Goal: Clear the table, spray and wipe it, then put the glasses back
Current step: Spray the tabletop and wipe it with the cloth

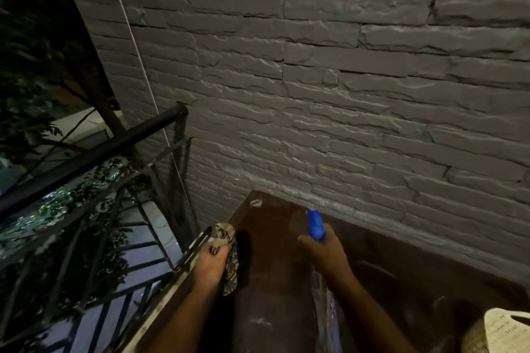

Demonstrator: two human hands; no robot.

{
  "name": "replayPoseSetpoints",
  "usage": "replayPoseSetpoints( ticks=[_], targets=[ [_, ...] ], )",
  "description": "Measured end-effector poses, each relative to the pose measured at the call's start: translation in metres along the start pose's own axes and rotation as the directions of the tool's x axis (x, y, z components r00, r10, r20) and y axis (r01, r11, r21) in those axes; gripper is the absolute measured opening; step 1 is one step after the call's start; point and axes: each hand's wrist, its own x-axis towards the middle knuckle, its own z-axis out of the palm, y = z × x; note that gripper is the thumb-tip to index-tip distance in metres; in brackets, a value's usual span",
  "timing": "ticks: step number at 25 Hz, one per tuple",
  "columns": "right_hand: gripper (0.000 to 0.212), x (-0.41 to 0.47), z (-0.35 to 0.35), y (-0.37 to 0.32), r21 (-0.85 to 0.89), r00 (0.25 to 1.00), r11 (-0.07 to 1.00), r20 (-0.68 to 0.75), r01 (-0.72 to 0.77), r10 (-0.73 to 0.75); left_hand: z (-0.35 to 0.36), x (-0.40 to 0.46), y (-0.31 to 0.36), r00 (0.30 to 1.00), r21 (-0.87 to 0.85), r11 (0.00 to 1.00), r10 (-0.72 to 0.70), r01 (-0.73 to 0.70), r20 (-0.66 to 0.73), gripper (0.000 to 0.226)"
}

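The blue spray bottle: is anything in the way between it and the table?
Nothing visible. The right hand holds the blue spray bottle over the brown table, with bare tabletop ahead. The left hand holds the cloth off to the side.

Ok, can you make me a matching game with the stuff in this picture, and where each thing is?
Things:
1. patterned cloth
2. blue spray bottle
3. woven basket
4. black railing

Places:
A. at the bottom right corner
B. in the left hand
C. off to the left of the table
D. in the right hand, pointed at the tabletop

Pairs: 1-B, 2-D, 3-A, 4-C
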Motion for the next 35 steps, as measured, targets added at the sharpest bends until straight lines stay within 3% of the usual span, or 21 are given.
replayPoseSetpoints(
  ticks=[6, 10, 15, 18, 20, 23, 24, 25, 28, 30, 33, 34, 35],
  targets=[
    [0.027, 0.079, 0.047, -0.026, -0.103, 0.998, 0.995, 0.066, -0.003, 0.01, 0.052, 0.12, 0.02, 0.991, 0.187, 0.974, 0.112, -0.125, 0.079, 0.048],
    [0.039, 0.128, 0.07, -0.019, -0.186, 0.993, 0.981, 0.087, -0.061, 0.078, 0.097, 0.185, 0.016, 0.962, 0.391, 0.887, 0.173, -0.246, 0.212, 0.045],
    [0.033, 0.162, 0.087, 0.006, -0.287, 0.993, 0.955, 0.061, -0.078, 0.1, 0.14, 0.271, -0.011, 0.953, 0.597, 0.745, 0.273, -0.298, 0.134, 0.045],
    [0.026, 0.174, 0.094, 0.021, -0.264, 0.994, 0.962, 0.063, -0.073, 0.093, 0.185, 0.31, -0.018, 0.938, 0.676, 0.665, 0.324, -0.319, 0.124, 0.039],
    [0.024, 0.189, 0.102, 0.03, -0.242, 0.994, 0.968, 0.067, -0.066, 0.085, 0.212, 0.309, -0.02, 0.865, 0.713, 0.517, 0.424, -0.474, 0.267, 0.036],
    [0.026, 0.207, 0.115, 0.039, -0.262, 0.991, 0.963, 0.098, -0.067, 0.095, 0.202, 0.287, -0.042, 0.698, 0.664, 0.305, 0.542, -0.682, 0.468, 0.031],
    [0.029, 0.211, 0.118, 0.041, -0.261, 0.99, 0.963, 0.1, -0.071, 0.1, 0.191, 0.293, -0.045, 0.678, 0.639, 0.307, 0.558, -0.705, 0.479, 0.029],
    [0.031, 0.215, 0.12, 0.04, -0.266, 0.99, 0.961, 0.095, -0.078, 0.107, 0.186, 0.304, -0.037, 0.71, 0.648, 0.349, 0.542, -0.677, 0.45, 0.027],
    [0.031, 0.236, 0.119, 0.028, -0.295, 0.992, 0.953, 0.081, -0.066, 0.093, 0.213, 0.334, -0.002, 0.892, 0.734, 0.54, 0.405, -0.412, 0.202, 0.029],
    [0.032, 0.246, 0.112, 0.019, -0.294, 0.993, 0.954, 0.083, -0.061, 0.089, 0.235, 0.294, -0.002, 0.863, 0.636, 0.601, 0.447, -0.485, 0.236, 0.027],
    [0.031, 0.239, 0.097, 0.018, -0.261, 0.989, 0.964, 0.124, -0.045, 0.08, 0.199, 0.237, -0.044, 0.715, 0.486, 0.526, 0.483, -0.698, 0.505, 0.02],
    [0.031, 0.234, 0.093, 0.021, -0.263, 0.987, 0.964, 0.137, -0.048, 0.086, 0.184, 0.256, -0.045, 0.699, 0.487, 0.501, 0.507, -0.715, 0.504, 0.017],
    [0.032, 0.228, 0.089, 0.024, -0.26, 0.986, 0.964, 0.141, -0.051, 0.09, 0.179, 0.285, -0.037, 0.756, 0.559, 0.512, 0.496, -0.652, 0.427, 0.017]
  ],
)
